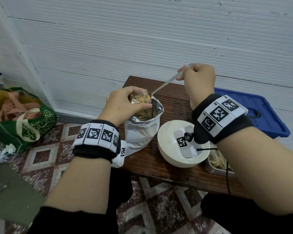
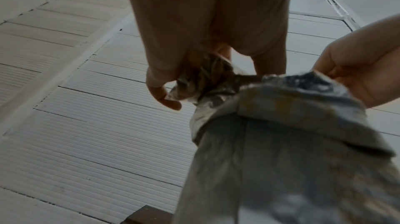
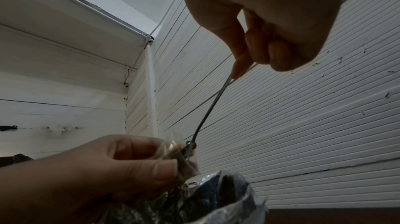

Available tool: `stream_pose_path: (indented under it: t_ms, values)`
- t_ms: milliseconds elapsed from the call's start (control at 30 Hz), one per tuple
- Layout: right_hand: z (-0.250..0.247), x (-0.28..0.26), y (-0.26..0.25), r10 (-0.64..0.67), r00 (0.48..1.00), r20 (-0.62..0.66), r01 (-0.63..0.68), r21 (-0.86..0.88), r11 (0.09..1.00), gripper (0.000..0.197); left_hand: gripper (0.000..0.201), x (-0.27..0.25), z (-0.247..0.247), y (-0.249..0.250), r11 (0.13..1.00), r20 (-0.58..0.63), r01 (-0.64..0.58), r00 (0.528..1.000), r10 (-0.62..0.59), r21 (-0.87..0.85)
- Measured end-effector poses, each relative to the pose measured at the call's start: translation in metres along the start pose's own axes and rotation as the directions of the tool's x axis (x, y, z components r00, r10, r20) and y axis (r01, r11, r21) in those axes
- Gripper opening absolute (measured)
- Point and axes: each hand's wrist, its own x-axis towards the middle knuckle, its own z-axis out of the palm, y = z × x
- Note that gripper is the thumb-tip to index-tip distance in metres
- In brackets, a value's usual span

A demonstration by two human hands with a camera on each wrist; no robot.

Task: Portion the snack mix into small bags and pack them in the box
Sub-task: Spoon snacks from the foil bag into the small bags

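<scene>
A large foil-lined snack bag (image 1: 142, 129) stands open on the dark wooden table (image 1: 167, 166), with mix inside. My left hand (image 1: 123, 103) holds a small clear bag (image 1: 139, 97) of snack mix over its mouth, fingers curled round it. My right hand (image 1: 199, 76) pinches the end of a long metal spoon (image 1: 166, 85), raised above the table; the spoon's bowl dips into the small bag. In the right wrist view the spoon (image 3: 207, 109) runs down into the small bag (image 3: 179, 149). In the left wrist view the small bag (image 2: 203, 77) sits above the foil bag (image 2: 281, 125).
A white bowl (image 1: 166, 149) stands right of the foil bag. A metal container (image 1: 216, 164) with snack pieces sits at the table's right edge. A blue plastic lid (image 1: 254, 112) lies behind. A green shopping bag (image 1: 20, 119) sits on the tiled floor, left.
</scene>
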Motion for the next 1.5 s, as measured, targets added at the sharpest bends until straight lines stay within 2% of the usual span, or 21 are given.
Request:
stream_pose_path:
  t_ms: [233,333,500,733,800,933,1100,1200,1300,1400,1500]
  values:
    - [-0.006,-0.006,-0.014,-0.248,0.968,-0.037,0.248,0.011,0.969,0.022,0.044,0.001,-0.003,0.001,0.994,-0.054,0.035,0.998,-0.041,-0.103]
    - [-0.01,-0.006,-0.014,-0.303,0.95,-0.073,0.304,0.004,0.953,0.021,0.042,0.001,-0.006,0.0,0.99,-0.059,0.048,0.997,-0.056,-0.129]
    - [-0.014,-0.001,-0.005,-0.245,0.957,-0.158,0.249,0.01,0.968,0.021,0.033,0.0,-0.008,-0.002,0.984,-0.078,0.048,0.995,-0.062,-0.169]
    - [-0.022,0.002,0.013,-0.065,0.967,-0.246,0.073,0.02,0.997,0.024,0.039,0.001,-0.012,-0.004,0.972,-0.122,0.047,0.99,-0.077,-0.229]
    - [-0.02,-0.002,0.017,-0.048,0.974,-0.222,0.051,0.006,0.999,0.025,0.04,0.001,-0.013,-0.003,0.963,-0.133,0.041,0.988,-0.079,-0.268]
    - [-0.011,-0.02,0.028,-0.087,0.988,-0.128,0.068,-0.147,0.987,0.028,0.04,-0.001,-0.012,0.002,0.94,-0.139,0.005,0.989,-0.056,-0.342]
    - [0.01,-0.051,0.047,-0.141,0.985,0.094,0.161,-0.248,0.955,0.025,0.031,-0.005,-0.011,0.011,0.894,-0.169,-0.067,0.986,-0.009,-0.443]
    - [0.016,-0.061,0.055,-0.184,0.969,0.167,0.227,-0.287,0.931,0.022,0.03,-0.007,-0.009,0.018,0.867,-0.172,-0.106,0.985,0.025,-0.487]
    - [0.013,-0.06,0.055,-0.189,0.962,0.195,0.242,-0.303,0.922,0.02,0.029,-0.01,-0.004,0.028,0.848,-0.144,-0.128,0.988,0.063,-0.514]
    - [0.0,-0.056,0.051,-0.134,0.975,0.179,0.174,-0.233,0.957,0.026,0.028,-0.013,0.005,0.038,0.838,-0.108,-0.139,0.99,0.095,-0.527]
    - [-0.016,-0.052,0.048,-0.061,0.993,0.103,0.074,-0.121,0.99,0.031,0.027,-0.015,0.017,0.051,0.818,-0.069,-0.14,0.99,0.123,-0.558]
